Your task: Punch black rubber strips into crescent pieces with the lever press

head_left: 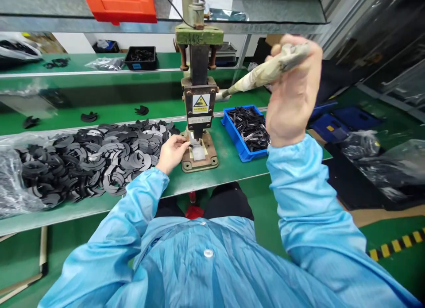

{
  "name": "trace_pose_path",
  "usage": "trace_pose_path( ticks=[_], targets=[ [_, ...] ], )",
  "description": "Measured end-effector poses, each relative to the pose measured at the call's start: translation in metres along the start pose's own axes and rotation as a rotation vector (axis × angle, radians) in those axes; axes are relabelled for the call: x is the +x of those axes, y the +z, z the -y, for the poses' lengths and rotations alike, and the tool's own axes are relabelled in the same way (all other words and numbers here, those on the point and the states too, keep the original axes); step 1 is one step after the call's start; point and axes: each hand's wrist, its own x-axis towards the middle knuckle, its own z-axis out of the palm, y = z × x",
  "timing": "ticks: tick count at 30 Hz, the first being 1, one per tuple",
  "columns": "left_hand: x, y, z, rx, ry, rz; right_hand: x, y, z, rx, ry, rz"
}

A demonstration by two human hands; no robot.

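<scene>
A green hand press [199,100] with a warning label stands at the centre of the bench. My right hand [294,91] is raised at the right, its fingers wrapped round the press's tape-covered lever [257,77]. At the press base [201,165], my left hand [173,152] pinches a small dark part at the left edge of the light metal plate [198,152], just below the ram. The part is mostly hidden by my fingertips. Left of that hand lies a large pile of black curved pieces [116,159].
A blue bin [244,151] of narrow black parts sits right of the press. Plastic sheeting [15,184] lies at the far left. Behind are a black tray [141,65] and a few loose curved pieces [89,117]. An orange-red bin [121,5] rests on the upper shelf.
</scene>
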Motion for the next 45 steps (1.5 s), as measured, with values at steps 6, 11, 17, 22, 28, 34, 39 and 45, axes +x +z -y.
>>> trace_pose_path(
  ticks=[6,11,17,22,28,34,39,45],
  targets=[
    [0.013,0.005,0.010,0.535,0.268,0.120,0.019,0.026,0.009,0.248,-0.065,0.022],
    [0.017,0.004,0.006,0.698,0.354,0.276,-0.009,0.017,0.024,0.106,-0.014,0.104],
    [0.015,0.002,0.000,0.682,0.423,0.344,-0.083,0.010,0.029,0.024,0.031,0.130],
    [0.013,0.001,-0.004,0.693,0.422,0.377,-0.130,0.020,0.000,-0.033,0.042,0.049],
    [-0.019,-0.037,-0.033,0.688,0.401,0.244,-0.137,0.027,-0.009,-0.023,-0.049,-0.037],
    [-0.147,-0.089,-0.037,0.645,0.192,0.001,-0.127,0.047,-0.021,0.094,-0.168,-0.310],
    [-0.217,-0.136,-0.005,0.869,0.074,-0.225,-0.117,0.074,-0.037,0.204,-0.235,-0.641],
    [-0.194,-0.206,0.012,1.099,-0.092,-0.464,-0.117,0.074,-0.036,0.161,-0.205,-0.628]
  ],
)
